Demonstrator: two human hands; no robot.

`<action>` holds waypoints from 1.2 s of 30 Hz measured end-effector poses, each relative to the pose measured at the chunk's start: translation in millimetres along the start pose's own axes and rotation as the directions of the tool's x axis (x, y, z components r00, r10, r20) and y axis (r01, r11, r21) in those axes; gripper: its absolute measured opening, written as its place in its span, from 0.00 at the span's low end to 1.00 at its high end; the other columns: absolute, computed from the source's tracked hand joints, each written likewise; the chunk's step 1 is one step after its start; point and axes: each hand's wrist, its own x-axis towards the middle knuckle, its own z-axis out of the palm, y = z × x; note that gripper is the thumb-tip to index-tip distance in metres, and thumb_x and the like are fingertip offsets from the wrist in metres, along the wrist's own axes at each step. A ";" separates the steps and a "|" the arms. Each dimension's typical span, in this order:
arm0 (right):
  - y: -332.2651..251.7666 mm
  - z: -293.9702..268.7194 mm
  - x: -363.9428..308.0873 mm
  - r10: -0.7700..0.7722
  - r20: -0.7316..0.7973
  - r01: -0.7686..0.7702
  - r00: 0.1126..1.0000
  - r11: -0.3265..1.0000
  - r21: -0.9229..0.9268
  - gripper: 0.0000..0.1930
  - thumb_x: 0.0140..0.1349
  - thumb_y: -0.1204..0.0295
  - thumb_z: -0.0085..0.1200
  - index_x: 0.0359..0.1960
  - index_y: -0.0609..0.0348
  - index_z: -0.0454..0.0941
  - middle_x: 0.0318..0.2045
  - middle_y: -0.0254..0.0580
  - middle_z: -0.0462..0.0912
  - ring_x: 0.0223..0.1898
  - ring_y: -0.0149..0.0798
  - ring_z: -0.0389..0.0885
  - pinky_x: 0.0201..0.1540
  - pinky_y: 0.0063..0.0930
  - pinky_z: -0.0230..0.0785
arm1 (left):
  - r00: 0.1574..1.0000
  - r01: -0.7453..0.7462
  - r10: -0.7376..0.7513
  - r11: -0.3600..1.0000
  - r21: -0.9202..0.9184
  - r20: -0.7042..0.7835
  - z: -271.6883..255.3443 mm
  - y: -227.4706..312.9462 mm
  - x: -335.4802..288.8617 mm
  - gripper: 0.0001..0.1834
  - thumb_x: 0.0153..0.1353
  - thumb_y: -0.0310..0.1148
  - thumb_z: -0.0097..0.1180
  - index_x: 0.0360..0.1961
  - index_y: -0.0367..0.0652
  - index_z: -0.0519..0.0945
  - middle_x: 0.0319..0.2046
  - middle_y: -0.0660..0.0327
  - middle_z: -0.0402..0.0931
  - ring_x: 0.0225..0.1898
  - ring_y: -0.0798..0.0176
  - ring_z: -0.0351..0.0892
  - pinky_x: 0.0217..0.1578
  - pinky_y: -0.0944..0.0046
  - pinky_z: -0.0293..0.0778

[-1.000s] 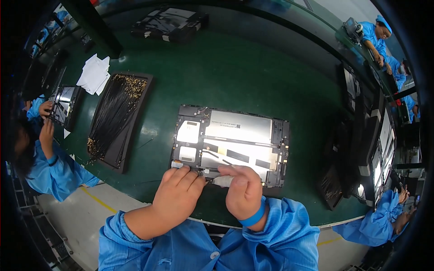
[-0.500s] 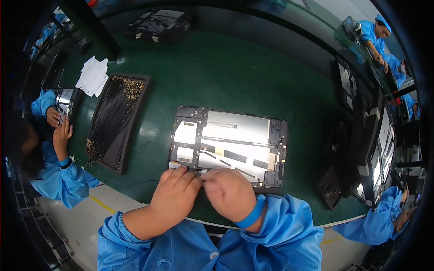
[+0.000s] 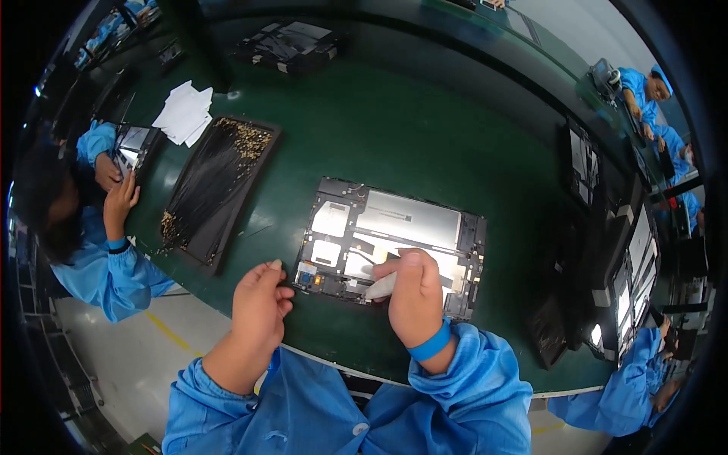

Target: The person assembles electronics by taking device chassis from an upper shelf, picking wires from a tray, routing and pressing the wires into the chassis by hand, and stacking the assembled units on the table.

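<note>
A flat tablet-like device [image 3: 413, 205] lies opened on the green table, its silver plate, black frame, tape strips and small boards showing. My left hand [image 3: 262, 299] is off its near left corner, thumb and forefinger pinched together; whatever is between them is too small to make out. Over the device's near edge, my right hand [image 3: 413, 292] is closed, with a pale tapered piece [image 3: 381, 287] at its fingers pointing down at the frame. Whether that piece is a covered fingertip or a tool, I cannot tell. A small blue-and-orange part [image 3: 307, 279] shows at the near left corner.
Left of the device stands a black tray [image 3: 216, 258] of thin black cables with gold-coloured ends. White papers [image 3: 184, 114] lie beyond it. Stacked device panels [image 3: 633, 265] and a smaller dark tray [image 3: 547, 334] are at right. A co-worker [image 3: 106, 220] sits at left.
My hands, together at the device's near edge before, are now apart. The left has drawn away to the left of the device; the right has shifted right and turned. My view has shifted slightly.
</note>
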 end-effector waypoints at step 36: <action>-18.9 -194.7 -104.5 -0.148 -0.683 -0.514 0.715 0.550 -0.658 0.14 0.52 0.63 0.47 0.30 0.64 0.75 0.31 0.52 0.76 0.35 0.49 0.73 0.38 0.31 0.66 | 0.874 0.002 -0.244 0.867 0.498 0.420 8.0 -18.3 -12.4 0.15 0.57 0.38 0.44 0.33 0.34 0.69 0.21 0.59 0.70 0.17 0.69 0.70 0.12 0.72 0.69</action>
